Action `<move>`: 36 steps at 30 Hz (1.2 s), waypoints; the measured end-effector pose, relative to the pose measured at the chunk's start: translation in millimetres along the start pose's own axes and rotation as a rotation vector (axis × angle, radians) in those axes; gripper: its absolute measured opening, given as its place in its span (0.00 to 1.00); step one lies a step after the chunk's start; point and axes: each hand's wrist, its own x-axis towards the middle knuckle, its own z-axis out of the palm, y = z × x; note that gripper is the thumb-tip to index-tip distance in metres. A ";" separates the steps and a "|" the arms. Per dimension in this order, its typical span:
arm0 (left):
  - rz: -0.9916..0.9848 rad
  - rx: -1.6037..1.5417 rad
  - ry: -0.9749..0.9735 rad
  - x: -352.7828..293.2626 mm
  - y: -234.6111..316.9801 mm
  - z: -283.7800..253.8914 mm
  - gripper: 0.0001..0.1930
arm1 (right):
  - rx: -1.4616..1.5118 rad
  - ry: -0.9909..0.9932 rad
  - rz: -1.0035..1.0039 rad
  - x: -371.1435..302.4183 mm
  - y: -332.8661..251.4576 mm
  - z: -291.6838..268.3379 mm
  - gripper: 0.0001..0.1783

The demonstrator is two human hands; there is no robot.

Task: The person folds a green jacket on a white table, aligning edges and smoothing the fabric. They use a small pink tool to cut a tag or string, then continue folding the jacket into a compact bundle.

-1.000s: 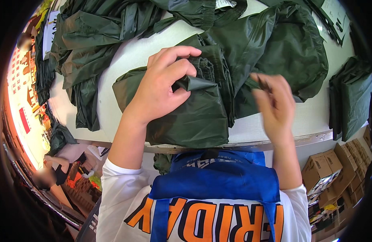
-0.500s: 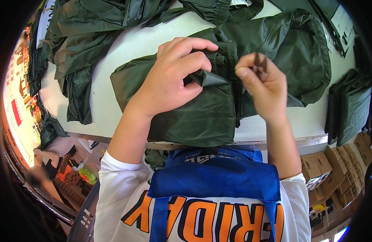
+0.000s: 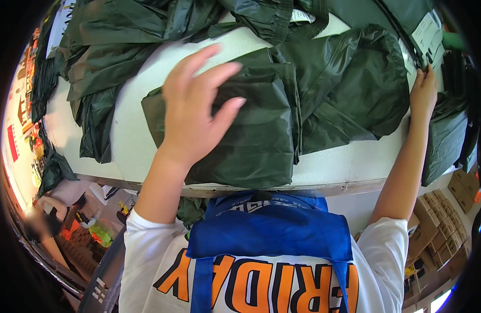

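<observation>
A folded dark green garment of thin, shiny cloth (image 3: 245, 141) lies near the table's front edge. Over its left part hovers my left hand (image 3: 193, 104), open, fingers spread and slightly blurred, holding nothing. My right hand (image 3: 424, 94) is stretched out to the far right, its thumb and fingers brought together at the lower end of a long black strip (image 3: 399, 34). Something small and dark shows at those fingertips, too small to name. Between the hands, a gathered sleeve-like piece of green cloth (image 3: 350, 88) spreads to the right of the folded stack.
Loose dark green garments (image 3: 115, 36) heap along the back left, hanging toward the left edge. Folded green packs (image 3: 446, 141) sit at the right edge. A white printed sheet (image 3: 427, 34) lies at the back right. Cardboard boxes (image 3: 438, 224) stand below right; another person (image 3: 45, 221) is at lower left.
My right hand has moved from the stack out to the far right, beside the black strip. My left hand has let go of the cloth and lifted slightly left, its fingers opening.
</observation>
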 end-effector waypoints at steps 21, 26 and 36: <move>-0.735 -0.740 0.112 -175.8 -4.7 10.2 0.42 | 1.222 -0.659 0.156 -132.7 -211.9 -47.5 0.36; -0.860 -0.705 0.145 -178.3 -5.4 -8.7 0.40 | 1.239 -0.650 0.127 -134.3 -226.8 -51.9 0.34; -0.389 0.118 -0.040 -135.8 -8.4 15.8 0.37 | 0.224 -0.075 -0.798 -144.9 -293.9 -104.1 0.37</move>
